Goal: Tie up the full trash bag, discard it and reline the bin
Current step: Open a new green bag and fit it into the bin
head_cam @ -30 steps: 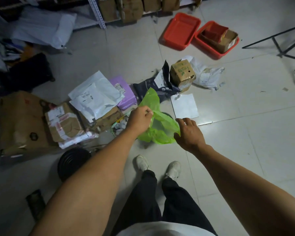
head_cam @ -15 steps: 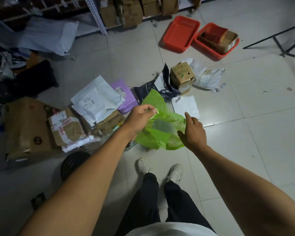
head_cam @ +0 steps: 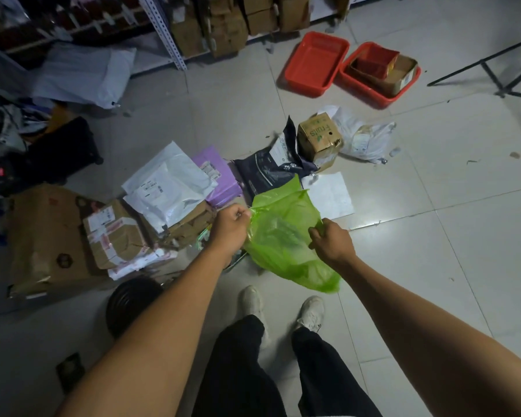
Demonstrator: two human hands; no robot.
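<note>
You stand on the pale tiled floor (head_cam: 433, 266) with both arms stretched out in front of you, holding a green plastic trash bag (head_cam: 283, 236) in the air above your white shoes (head_cam: 310, 311). Your left hand (head_cam: 230, 228) is closed in a fist, its grip clamped on the bag's left edge, and your right hand (head_cam: 333, 240) pinches the right edge, so the thin film is spread between them and sags down toward your feet. The bag looks limp and translucent; whether anything lies inside it is hard to tell in this dim light. Just left of your left forearm a dark round bin (head_cam: 130, 302) sits on the floor, partly hidden. Beyond the bag lie a white sheet (head_cam: 331, 194), a dark mailer (head_cam: 268, 173), a brown fruits carton (head_cam: 319, 136) and a heap of taped parcels (head_cam: 115, 233). Two red trays (head_cam: 316, 64) rest farther back near the shelving.
</note>
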